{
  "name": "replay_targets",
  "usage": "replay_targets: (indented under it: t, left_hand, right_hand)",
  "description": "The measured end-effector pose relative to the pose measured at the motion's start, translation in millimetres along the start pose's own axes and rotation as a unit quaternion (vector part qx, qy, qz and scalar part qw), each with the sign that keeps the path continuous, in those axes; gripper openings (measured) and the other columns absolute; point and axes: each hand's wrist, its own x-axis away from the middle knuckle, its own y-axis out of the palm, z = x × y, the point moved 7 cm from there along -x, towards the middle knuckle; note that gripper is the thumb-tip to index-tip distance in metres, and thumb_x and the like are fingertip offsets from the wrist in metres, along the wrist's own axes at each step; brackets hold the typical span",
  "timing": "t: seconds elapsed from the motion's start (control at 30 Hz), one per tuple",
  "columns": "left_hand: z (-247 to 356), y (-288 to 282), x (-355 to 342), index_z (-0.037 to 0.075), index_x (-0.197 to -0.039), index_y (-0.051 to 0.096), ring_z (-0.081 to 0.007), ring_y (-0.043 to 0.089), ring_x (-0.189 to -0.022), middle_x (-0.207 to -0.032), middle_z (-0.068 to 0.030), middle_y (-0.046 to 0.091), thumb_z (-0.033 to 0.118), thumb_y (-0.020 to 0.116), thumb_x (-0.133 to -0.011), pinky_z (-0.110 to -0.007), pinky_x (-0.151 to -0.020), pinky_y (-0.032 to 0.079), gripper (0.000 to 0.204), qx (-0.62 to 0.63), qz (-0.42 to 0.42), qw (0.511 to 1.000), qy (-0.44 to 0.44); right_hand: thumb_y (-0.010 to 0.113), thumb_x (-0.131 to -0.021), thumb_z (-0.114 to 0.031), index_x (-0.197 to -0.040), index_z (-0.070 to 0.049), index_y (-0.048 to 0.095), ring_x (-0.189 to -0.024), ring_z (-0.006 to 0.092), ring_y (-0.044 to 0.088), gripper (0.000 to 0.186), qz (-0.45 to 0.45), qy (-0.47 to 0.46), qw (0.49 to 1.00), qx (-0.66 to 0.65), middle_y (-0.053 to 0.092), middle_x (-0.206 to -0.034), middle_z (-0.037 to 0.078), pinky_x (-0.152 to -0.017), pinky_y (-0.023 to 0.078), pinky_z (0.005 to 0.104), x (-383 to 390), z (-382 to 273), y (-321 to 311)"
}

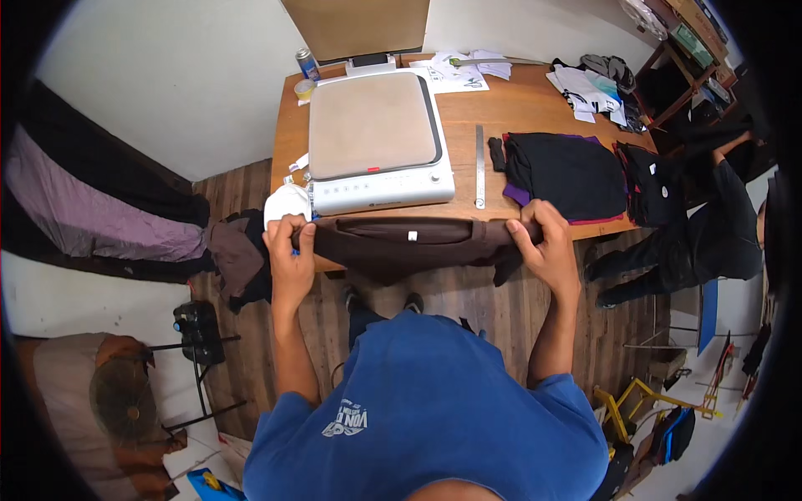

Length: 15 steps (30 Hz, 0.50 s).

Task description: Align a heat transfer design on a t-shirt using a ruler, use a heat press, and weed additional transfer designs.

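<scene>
A dark brown T-shirt (393,250) hangs stretched between my two hands at the table's near edge, with a small white label at its neck. My left hand (290,250) grips one shoulder, thumb on top. The other shoulder is pinched in my right hand (547,242). Just beyond the shirt stands a white heat press (380,194) with a beige upper surface (372,125). Beside my left hand lies a white cloth-like item (288,203). A stack of folded dark garments (564,175) lies beyond my right hand.
On the wooden table (464,108) are a metal ruler (479,167), a spray can (307,63), a tape roll (304,88), papers (455,71) and white shirts (589,92). At right a person in dark clothes (710,225) stands by more folded garments (652,179). Dark clothes (238,250) are heaped at left.
</scene>
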Motion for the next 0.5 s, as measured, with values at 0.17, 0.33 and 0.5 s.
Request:
replay_targets:
  t: [0.17, 0.33, 0.5]
  left_hand:
    - [-1, -11, -24, 0.002, -0.095, 0.059, -0.0174, 0.047, -0.072, -0.079, -0.006, 0.05, 0.02, 0.067, -0.101, -0.029, -0.068, 0.04, 0.02, 0.09, 0.034, 0.995, 0.003]
    - [10, 20, -8, 0.002, -0.095, 0.059, -0.0043, 0.039, -0.069, -0.078, 0.0047, 0.047, 0.019, 0.065, -0.103, -0.024, -0.06, 0.033, 0.02, 0.173, -0.053, 0.983, -0.021]
    - [-5, 44, 24, 0.003, -0.095, 0.063, -0.0004, 0.043, -0.07, -0.08, 0.0078, 0.052, 0.014, 0.068, -0.099, -0.019, -0.062, 0.034, 0.013, 0.317, -0.246, 0.907, -0.125]
  right_hand:
    - [0.066, -0.095, -0.014, -0.088, 0.002, 0.051, -0.081, 0.0329, 0.044, 0.023, 0.097, -0.117, 0.974, 0.165, 0.044, -0.086, 0.015, -0.074, 0.039, 0.0401, -11, -3, 12]
    - [0.059, -0.1, -0.01, -0.085, 0.001, 0.046, -0.077, 0.0276, 0.039, 0.023, 0.132, -0.112, 0.983, 0.056, 0.038, -0.082, 0.013, -0.072, 0.036, 0.0362, -2, 4, -17]
    - [0.053, -0.105, -0.008, -0.082, -0.004, 0.043, -0.076, 0.01, 0.034, 0.025, 0.134, -0.122, 0.981, -0.074, 0.036, -0.082, 0.0, -0.069, 0.029, 0.0252, 7, 16, -26]
